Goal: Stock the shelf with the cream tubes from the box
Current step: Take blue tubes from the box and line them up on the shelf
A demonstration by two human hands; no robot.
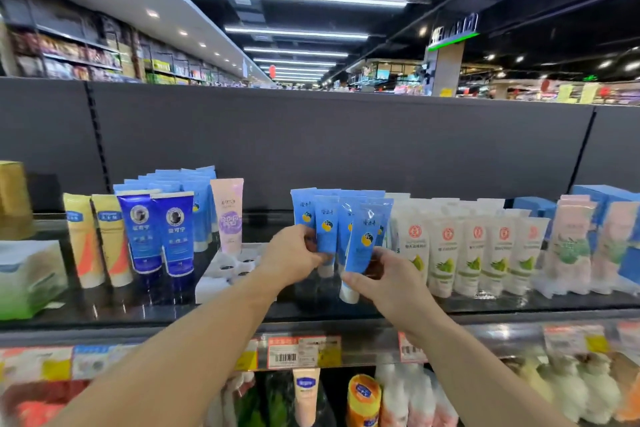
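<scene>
Two bare hands reach over the dark top shelf (138,302) toward a group of light blue cream tubes (303,210) that stand cap-down near the middle of it; we see our left hand (294,256) with its fingers curled on the lower part of one blue tube (326,229) in the front of the group, and this tube stands about upright among its neighbours; our right hand (384,279) pinches the lower end of another blue tube (362,246) between the thumb and the fingers, and this tube is tilted, its flat top leaning to the right and its white cap (349,293) near the shelf surface, but we cannot tell if the cap touches the shelf; the two held tubes are just beside each other, the tilted one nearer to us. To the right of the blue group stands a row of white tubes with green leaves (471,253), and farther right some pale pink tubes (568,246) and blue boxes (602,198); to the left of the hands we see a white plastic tray (221,270), a single pink tube (228,215), two dark blue tubes (159,232) with more light blue tubes behind them, and two yellow tubes (97,239); price labels (298,352) hang on the near edge of the shelf, and more products stand on the level below; the box of the task we cannot find in this view.
</scene>
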